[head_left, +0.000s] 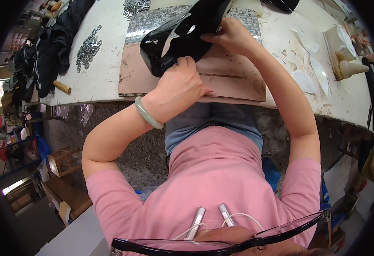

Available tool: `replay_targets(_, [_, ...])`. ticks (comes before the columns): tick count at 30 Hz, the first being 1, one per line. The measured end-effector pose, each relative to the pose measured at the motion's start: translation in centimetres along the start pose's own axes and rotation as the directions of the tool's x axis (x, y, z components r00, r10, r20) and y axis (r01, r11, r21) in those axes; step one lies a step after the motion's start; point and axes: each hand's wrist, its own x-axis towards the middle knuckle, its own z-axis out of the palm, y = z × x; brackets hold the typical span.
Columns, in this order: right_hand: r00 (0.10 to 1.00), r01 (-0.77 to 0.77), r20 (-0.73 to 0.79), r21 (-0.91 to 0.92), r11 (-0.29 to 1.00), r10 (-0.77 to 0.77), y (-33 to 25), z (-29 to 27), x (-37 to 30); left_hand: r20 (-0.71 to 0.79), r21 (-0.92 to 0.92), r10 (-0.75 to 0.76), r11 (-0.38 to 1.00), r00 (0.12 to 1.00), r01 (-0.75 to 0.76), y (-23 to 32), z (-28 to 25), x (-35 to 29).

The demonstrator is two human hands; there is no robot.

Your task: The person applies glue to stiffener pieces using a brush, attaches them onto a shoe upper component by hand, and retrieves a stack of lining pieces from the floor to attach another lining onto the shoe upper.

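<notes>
A glossy black sheet-like piece [204,19], curved and with cut-out openings, is held up over the pinkish-brown board [234,89]. I cannot make out what kind of article it belongs to. My left hand [180,81], a pale green bangle at its wrist, is closed at the near lower edge of the piece, its fingers curled under the knuckles. With thumb and fingers pinched, my right hand [231,36] grips the right side of the same piece. Light shows through an opening between the two hands.
Beneath the board's far side lies a speckled stone slab [138,27]. Small metal pieces [88,49] are heaped at the left, near a short wooden handle [62,87] and piled black articles [50,51]. To the right are thin translucent pieces [319,74] and a cone-shaped nozzle [352,69].
</notes>
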Motion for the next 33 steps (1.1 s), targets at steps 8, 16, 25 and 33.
replay_targets(8, [0.997,-0.069,0.007,-0.158,0.985,0.071,1.0,0.8,0.7,0.028,0.111,0.028,0.993,0.999,-0.031,0.2,0.1,0.3])
replay_targets(16, [0.997,0.042,-0.070,-0.040,0.998,-0.044,1.7,1.6,0.4,0.025,0.103,0.001,0.995,1.000,-0.004,-0.3,-0.2,1.8])
replay_targets(25, [0.972,0.138,-0.149,-0.271,0.953,-0.183,0.6,1.3,0.6,-0.095,0.099,0.082,0.992,0.992,-0.073,-1.4,0.3,3.7])
replay_targets(33, [0.967,-0.064,-0.253,-0.192,0.979,0.013,1.1,1.5,1.4,0.103,-0.119,0.034,0.993,0.994,-0.021,-2.5,-0.8,4.5])
